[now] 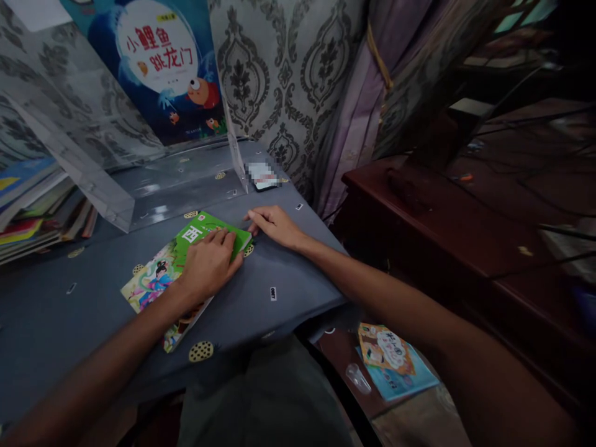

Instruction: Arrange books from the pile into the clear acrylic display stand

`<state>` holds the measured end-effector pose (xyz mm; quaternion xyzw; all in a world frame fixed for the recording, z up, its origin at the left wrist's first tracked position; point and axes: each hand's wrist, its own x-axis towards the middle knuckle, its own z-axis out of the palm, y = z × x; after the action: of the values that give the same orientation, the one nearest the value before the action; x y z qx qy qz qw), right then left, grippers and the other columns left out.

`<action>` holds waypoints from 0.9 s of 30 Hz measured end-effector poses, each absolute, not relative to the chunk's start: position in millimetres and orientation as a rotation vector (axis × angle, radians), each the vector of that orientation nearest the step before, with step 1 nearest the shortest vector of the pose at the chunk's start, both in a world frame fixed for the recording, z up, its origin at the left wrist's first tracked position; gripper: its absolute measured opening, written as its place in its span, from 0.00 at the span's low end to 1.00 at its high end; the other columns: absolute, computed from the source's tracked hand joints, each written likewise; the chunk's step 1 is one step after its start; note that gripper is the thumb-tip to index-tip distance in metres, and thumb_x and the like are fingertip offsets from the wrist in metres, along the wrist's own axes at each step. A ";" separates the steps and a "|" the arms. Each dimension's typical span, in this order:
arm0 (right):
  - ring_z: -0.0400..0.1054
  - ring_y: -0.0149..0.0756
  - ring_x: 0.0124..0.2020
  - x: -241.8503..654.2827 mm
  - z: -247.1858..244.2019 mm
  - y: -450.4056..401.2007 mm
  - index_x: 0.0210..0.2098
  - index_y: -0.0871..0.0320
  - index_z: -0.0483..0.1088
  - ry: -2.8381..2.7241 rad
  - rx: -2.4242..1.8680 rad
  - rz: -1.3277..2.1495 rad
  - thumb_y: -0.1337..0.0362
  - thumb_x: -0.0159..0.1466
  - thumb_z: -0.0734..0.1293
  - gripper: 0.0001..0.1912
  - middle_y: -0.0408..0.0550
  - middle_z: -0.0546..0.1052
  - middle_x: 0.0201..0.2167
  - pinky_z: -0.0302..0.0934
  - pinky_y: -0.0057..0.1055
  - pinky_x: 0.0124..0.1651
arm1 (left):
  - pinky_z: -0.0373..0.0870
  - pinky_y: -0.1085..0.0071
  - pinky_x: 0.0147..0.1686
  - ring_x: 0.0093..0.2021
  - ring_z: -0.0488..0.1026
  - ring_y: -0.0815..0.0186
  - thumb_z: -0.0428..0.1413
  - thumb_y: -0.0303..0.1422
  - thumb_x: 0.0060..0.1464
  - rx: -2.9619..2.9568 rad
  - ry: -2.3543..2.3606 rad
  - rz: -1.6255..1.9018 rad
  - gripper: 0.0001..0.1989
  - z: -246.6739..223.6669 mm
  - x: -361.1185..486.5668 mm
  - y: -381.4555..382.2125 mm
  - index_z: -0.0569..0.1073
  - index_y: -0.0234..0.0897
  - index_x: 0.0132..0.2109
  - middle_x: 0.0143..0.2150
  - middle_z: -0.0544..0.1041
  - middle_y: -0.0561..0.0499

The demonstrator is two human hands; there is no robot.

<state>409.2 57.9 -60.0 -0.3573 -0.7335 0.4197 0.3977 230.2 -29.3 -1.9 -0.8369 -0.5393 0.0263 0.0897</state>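
Note:
A green picture book [156, 273] with a colourful cover lies closed and slanted on the blue-grey tablecloth. Flat across its upper part rests my left hand [209, 261], palm down, fingers stretched out and covering part of the cover. My right hand [274, 226] is just beyond the book's upper right corner, close to its page edge. Its fingers are loosely bent and a little apart, with nothing visible in them. Whether its fingertips touch the book I cannot tell.
A clear acrylic stand [112, 205] holds a blue fish picture book [162, 74] at the back. A blurred-out phone-like object [263, 176] lies beside it. Stacked books [37, 230] stand left. Dark red wooden furniture [419, 230] is at right, and an orange booklet [386, 351] lies below.

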 end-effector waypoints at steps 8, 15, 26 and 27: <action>0.74 0.33 0.27 409.5 -58.3 55.7 0.38 0.62 0.77 -1.825 -0.869 1.036 0.43 0.68 0.58 0.29 0.48 0.79 0.26 0.68 0.30 0.35 | 0.73 0.55 0.54 0.59 0.73 0.51 0.47 0.36 0.67 -2.506 -1.593 0.004 0.17 -2.8 228.4 -29.8 0.72 0.33 0.55 0.58 0.76 0.39; 0.74 0.34 0.27 409.4 -56.8 54.3 0.38 0.62 0.78 -1.810 -0.877 1.045 0.40 0.67 0.59 0.31 0.48 0.80 0.26 0.68 0.30 0.36 | 0.74 0.56 0.54 0.59 0.73 0.51 0.47 0.35 0.67 -2.494 -1.596 0.009 0.17 -0.9 229.9 -30.6 0.73 0.33 0.55 0.59 0.76 0.38; 0.74 0.34 0.28 408.3 -54.3 52.8 0.38 0.61 0.78 -1.800 -0.912 1.035 0.37 0.66 0.58 0.33 0.48 0.80 0.27 0.68 0.31 0.36 | 0.73 0.56 0.55 0.61 0.71 0.52 0.45 0.36 0.68 -2.483 -1.582 0.046 0.19 -2.8 227.8 -30.5 0.72 0.33 0.57 0.60 0.75 0.39; 0.74 0.34 0.27 408.3 -53.4 52.3 0.38 0.61 0.78 -1.795 -0.918 1.026 0.37 0.66 0.58 0.33 0.48 0.80 0.27 0.68 0.31 0.37 | 0.72 0.56 0.55 0.61 0.71 0.52 0.45 0.37 0.68 -2.481 -1.585 0.046 0.19 -3.1 227.8 -30.7 0.72 0.33 0.57 0.60 0.75 0.39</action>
<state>408.3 52.3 -53.4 -0.3673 -0.7179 0.4106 0.4255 227.8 -30.7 -3.1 -0.8384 -0.5358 0.0154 0.0984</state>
